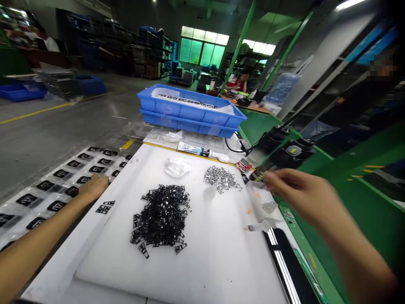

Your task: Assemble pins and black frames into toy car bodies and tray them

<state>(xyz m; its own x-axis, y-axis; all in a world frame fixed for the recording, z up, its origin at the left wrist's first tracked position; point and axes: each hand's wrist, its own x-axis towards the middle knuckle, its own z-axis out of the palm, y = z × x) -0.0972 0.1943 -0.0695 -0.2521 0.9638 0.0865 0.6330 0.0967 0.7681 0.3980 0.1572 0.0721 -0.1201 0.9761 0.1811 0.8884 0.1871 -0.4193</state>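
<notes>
My left hand (94, 187) rests curled at the left edge of the white foam pad (196, 253), touching the clear blister tray (47, 190) that holds rows of black parts. My right hand (297, 190) hovers at the pad's right edge, fingers pinched together, blurred, over a clear plastic bag (262, 207). A heap of black plastic frames (161, 217) lies mid-pad. A smaller heap of silver metal clips (221, 177) lies behind it to the right. Two loose black frames (105, 207) lie beside my left wrist.
Two stacked blue bins (190, 112) stand at the far end. A glue tube (199, 150) lies before them, and a crumpled clear bag (177, 166) on the pad. Black devices (284, 147) sit on the green bench at right. Other people work in the background.
</notes>
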